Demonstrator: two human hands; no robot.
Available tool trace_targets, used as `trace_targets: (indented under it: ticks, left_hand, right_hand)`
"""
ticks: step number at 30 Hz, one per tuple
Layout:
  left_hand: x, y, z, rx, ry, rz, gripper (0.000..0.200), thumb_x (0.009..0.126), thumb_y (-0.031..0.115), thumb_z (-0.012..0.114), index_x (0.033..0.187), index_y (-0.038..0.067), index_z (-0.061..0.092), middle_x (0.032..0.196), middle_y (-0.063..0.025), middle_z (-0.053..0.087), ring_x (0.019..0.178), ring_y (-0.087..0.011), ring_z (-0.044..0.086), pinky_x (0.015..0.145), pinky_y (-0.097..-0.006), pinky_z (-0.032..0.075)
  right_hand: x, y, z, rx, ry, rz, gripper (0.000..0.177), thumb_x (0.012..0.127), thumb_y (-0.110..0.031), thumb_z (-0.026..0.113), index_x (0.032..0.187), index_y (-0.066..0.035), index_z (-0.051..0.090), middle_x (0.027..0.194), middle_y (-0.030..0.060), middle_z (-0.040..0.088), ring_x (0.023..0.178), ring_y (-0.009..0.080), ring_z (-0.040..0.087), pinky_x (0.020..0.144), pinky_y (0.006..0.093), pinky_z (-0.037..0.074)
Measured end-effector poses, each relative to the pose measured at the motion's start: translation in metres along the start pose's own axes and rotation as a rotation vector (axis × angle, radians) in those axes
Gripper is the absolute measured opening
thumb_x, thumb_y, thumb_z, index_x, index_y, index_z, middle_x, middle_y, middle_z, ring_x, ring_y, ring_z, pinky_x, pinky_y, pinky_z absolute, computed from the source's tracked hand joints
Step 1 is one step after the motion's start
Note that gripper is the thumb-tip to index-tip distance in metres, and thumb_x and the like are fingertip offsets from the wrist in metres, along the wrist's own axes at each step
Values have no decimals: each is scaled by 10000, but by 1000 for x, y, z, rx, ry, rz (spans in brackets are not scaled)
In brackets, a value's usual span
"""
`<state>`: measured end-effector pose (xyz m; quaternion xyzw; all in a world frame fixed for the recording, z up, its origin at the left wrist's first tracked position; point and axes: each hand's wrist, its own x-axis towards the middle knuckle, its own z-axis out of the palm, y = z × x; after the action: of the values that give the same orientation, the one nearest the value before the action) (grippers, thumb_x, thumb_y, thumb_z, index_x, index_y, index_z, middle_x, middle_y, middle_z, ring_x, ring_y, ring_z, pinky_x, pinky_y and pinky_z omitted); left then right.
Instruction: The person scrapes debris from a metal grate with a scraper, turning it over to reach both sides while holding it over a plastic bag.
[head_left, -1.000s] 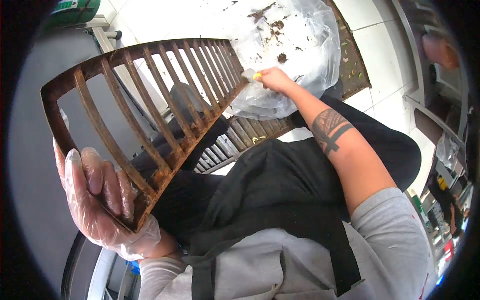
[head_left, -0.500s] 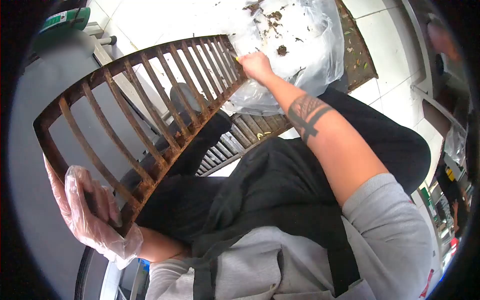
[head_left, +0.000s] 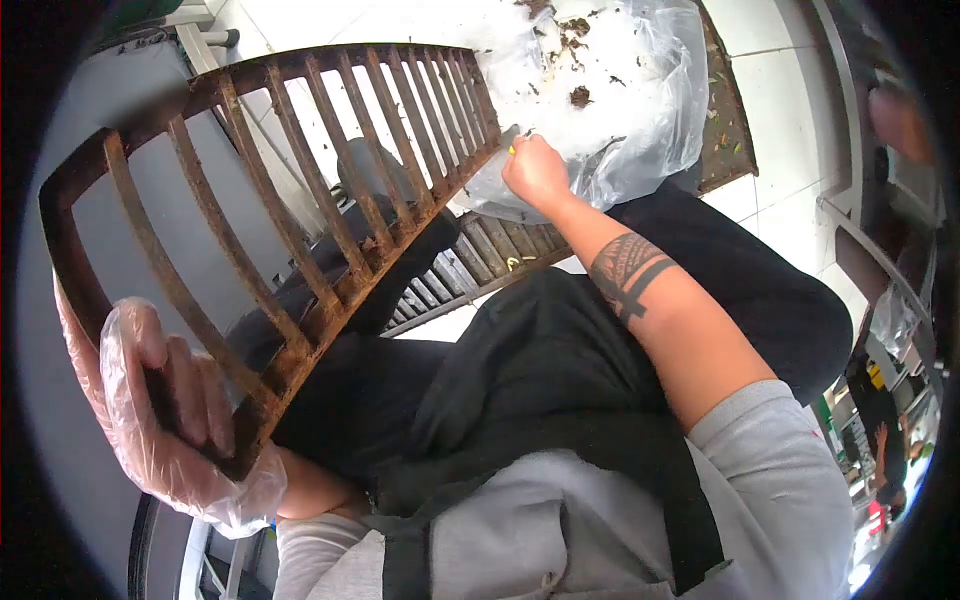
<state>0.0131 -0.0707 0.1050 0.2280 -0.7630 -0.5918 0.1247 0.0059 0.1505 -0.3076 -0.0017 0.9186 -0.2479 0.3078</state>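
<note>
My left hand (head_left: pixel 165 410), in a clear plastic glove, grips the near end of a rusty metal drain grate (head_left: pixel 340 290). The grate is held up at a slant across my lap, its far end over the bag. At that far end my bare right hand (head_left: pixel 537 172) is closed around a small tool (head_left: pixel 512 146); a bit of yellow and a greyish tip show, but the fingers hide most of it. It is close to the grate's edge. Below and beyond this hand spreads a clear plastic bag (head_left: pixel 640 120) with dark clumps of dirt (head_left: pixel 580 97) on it.
A second slatted grate (head_left: pixel 490 255) lies on the floor by my legs. Behind the bag is a brown strip with leaf bits (head_left: pixel 728 120). White floor tiles (head_left: pixel 780 90) surround it. A grey panel (head_left: pixel 180 260) stands at the left; a person (head_left: pixel 885 440) shows far right.
The grate's near end has shifted left and slightly up in view with my left hand. My right hand has drawn back from the grate's far end, down and to the right.
</note>
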Motion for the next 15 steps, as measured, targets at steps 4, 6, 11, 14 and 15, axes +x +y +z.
trace_targets:
  ticks: [4, 6, 11, 14, 15]
  left_hand:
    - [2, 9, 0, 223, 224, -88, 609, 1053, 80, 548, 1621, 10, 338, 819, -36, 512, 468, -17, 364, 362, -160, 285]
    - [1, 6, -27, 350, 196, -58, 561, 1050, 92, 575, 1575, -13, 409, 934, -71, 583, 536, -22, 465, 421, -146, 356]
    - [-11, 10, -49, 726, 212, -54, 491, 1025, 122, 647, 1484, -25, 554, 1112, -104, 691, 699, -33, 628, 569, -124, 475]
    - [-4, 13, -37, 708, 191, -36, 483, 1021, 137, 658, 1479, 5, 578, 1017, -67, 694, 681, -17, 605, 557, -116, 454]
    - [-1, 13, -32, 625, 253, -101, 493, 1015, 145, 663, 1484, 20, 578, 995, -65, 692, 670, -15, 602, 540, -116, 443]
  right_hand:
    - [-5, -3, 8, 30, 25, -11, 280, 894, -128, 576, 1094, 38, 681, 1078, 288, 655, 973, 469, 702, 884, 547, 569]
    - [-5, -3, 5, 19, 37, -38, 283, 905, -121, 561, 1118, 31, 670, 1075, 271, 655, 971, 464, 701, 888, 545, 567]
    - [15, -14, 0, 61, 75, -12, 276, 910, -147, 561, 1087, 17, 695, 1095, 257, 666, 1010, 457, 700, 906, 532, 568]
    - [43, -23, -8, 60, 81, -2, 287, 904, -171, 572, 1083, 0, 717, 1123, 248, 675, 1041, 440, 701, 924, 522, 567]
    - [50, -26, -11, 44, 64, 11, 294, 898, -181, 580, 1085, -9, 728, 1138, 245, 679, 1057, 430, 702, 933, 518, 566]
